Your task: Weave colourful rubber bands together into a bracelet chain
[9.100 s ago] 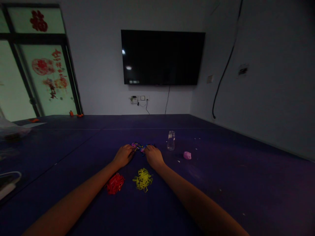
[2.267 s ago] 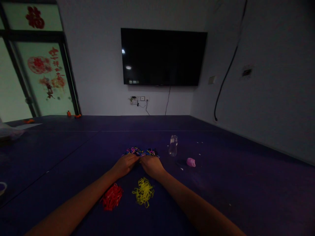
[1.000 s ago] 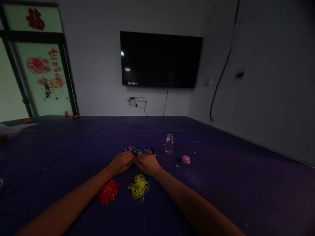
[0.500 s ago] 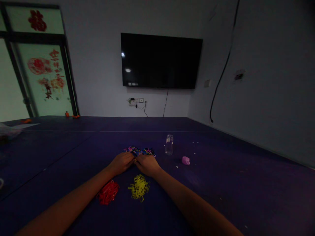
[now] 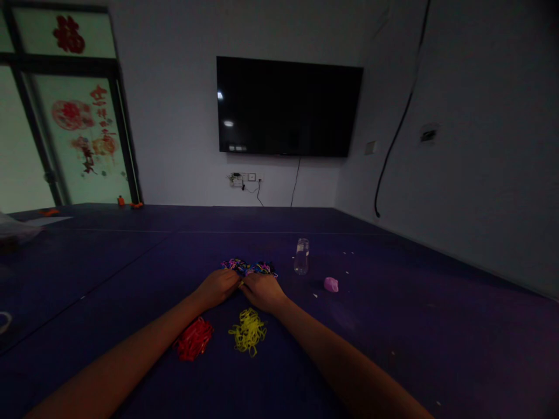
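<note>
While both forearms rest low across the worktop (image 5: 262, 387), two single-colour piles lie between them on the near side: red bands (image 5: 195, 338) just beside the left forearm, and yellow bands (image 5: 248, 330) to their right. The gap between these piles presumably keeps the colours from mixing. The red bands form a dense, glossy heap; the yellow bands form a looser tangle of thin, flexible loops, probably rubber.

Beyond them, the left hand (image 5: 219, 286) and the right hand (image 5: 264, 291) meet at the fingertips, probably so that each steadies the other. Both grips are curled, with little visible opening. A small yellow piece (image 5: 241, 283) shows where they meet; which grip has hold of it cannot be told.

Directly behind the fingers, a mixed-colour pile (image 5: 236, 266) of thin strands, in blue, pink and dark tones, spreads sideways, partly hidden by the hands. Toward the right edge of the worktop sits a rounded, pink lump (image 5: 331, 284); its material is unclear. Slightly farther, a clear, smooth bottle (image 5: 301, 263) stands upright, apparently set aside from the hands.

At the far edge, the worktop reaches the wall, which carries a flat black screen (image 5: 288, 107).
</note>
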Demonstrator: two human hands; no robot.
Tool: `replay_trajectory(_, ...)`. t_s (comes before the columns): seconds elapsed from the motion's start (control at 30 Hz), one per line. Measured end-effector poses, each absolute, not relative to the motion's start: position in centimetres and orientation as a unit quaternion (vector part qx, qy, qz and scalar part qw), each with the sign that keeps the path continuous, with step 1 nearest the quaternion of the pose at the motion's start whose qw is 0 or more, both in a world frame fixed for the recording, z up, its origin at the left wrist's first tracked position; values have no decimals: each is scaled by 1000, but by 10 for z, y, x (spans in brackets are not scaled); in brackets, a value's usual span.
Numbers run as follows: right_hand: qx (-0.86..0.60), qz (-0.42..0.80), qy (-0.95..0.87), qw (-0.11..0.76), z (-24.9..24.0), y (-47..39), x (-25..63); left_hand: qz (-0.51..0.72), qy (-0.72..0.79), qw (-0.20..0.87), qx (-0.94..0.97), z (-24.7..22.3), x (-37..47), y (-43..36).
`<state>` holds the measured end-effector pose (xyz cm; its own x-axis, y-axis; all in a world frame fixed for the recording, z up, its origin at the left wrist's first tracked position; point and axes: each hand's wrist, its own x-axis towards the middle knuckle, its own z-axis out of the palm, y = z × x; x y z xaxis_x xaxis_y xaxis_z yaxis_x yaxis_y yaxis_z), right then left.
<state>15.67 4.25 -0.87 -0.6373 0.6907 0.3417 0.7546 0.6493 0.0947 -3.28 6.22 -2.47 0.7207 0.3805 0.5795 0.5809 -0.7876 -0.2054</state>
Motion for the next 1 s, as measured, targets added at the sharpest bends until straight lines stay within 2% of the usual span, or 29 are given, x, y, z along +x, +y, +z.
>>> replay_trajectory(1.0,-404,-124,-897,127,-13,46,157,-238,-262,190,-916,-23,-33,61)
